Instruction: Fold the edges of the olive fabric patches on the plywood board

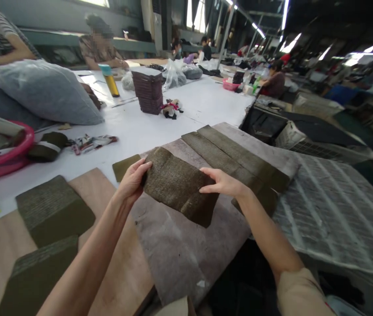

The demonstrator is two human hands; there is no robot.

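Observation:
My left hand (135, 177) pinches the left edge of a dark olive fabric piece (176, 184) with a speckled upper face. At its right side my right hand (221, 182) grips the same piece between thumb and fingers, and the lower right corner hangs down. The piece is held above a greyish, worn board (186, 250). Long olive fabric strips (235, 153) lie side by side on that board, beyond my right hand. A small olive piece (124, 166) shows behind my left hand.
Olive fabric stacks (55, 210) lie on plywood (96, 186) at left. A pink basket (25, 151), stuffed clear bags (44, 90), a maroon stack (148, 92) and a yellow bottle (110, 81) stand on the white table (206, 103). Co-workers sit beyond; crates (308, 140) are at right.

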